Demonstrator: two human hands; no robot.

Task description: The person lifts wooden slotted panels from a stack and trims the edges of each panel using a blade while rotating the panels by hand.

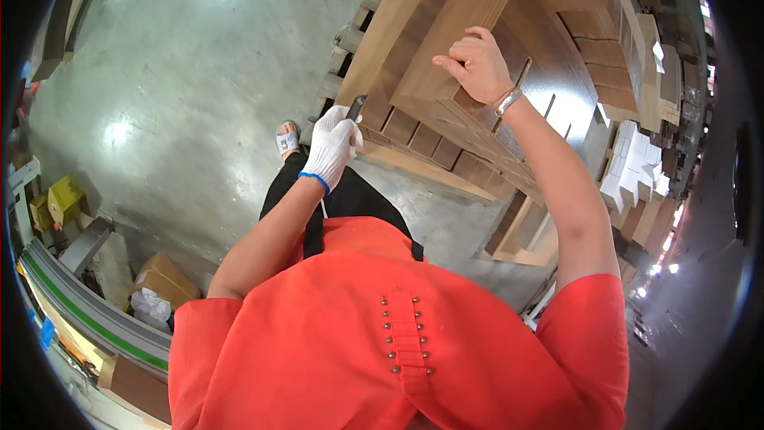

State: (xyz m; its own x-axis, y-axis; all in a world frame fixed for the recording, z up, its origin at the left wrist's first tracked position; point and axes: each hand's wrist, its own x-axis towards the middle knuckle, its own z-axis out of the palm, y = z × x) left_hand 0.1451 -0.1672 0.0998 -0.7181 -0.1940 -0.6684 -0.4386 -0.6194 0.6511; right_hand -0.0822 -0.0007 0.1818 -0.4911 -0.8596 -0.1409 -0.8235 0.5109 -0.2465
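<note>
My left hand [330, 147], in a white knit glove with a blue cuff, is closed around a short dark handheld tool [356, 107] whose exact kind I cannot make out. It is beside the near left corner of a stack of brown wood-grain panels [446, 48]. Bare, with a silver band at the wrist, my right hand [480, 64] is over the upper panels. Its thumb stands apart and its other fingers are loosely bent, with nothing seen in them. Whether it touches the panel below is unclear.
Wooden pallets [341, 56] lie under the stack. More brown panels [581, 0] and white pieces [633, 163] stand to the right. At lower left are a cardboard box [167, 277], a yellow machine part [65, 201] and a grey rail with a green stripe [95, 314].
</note>
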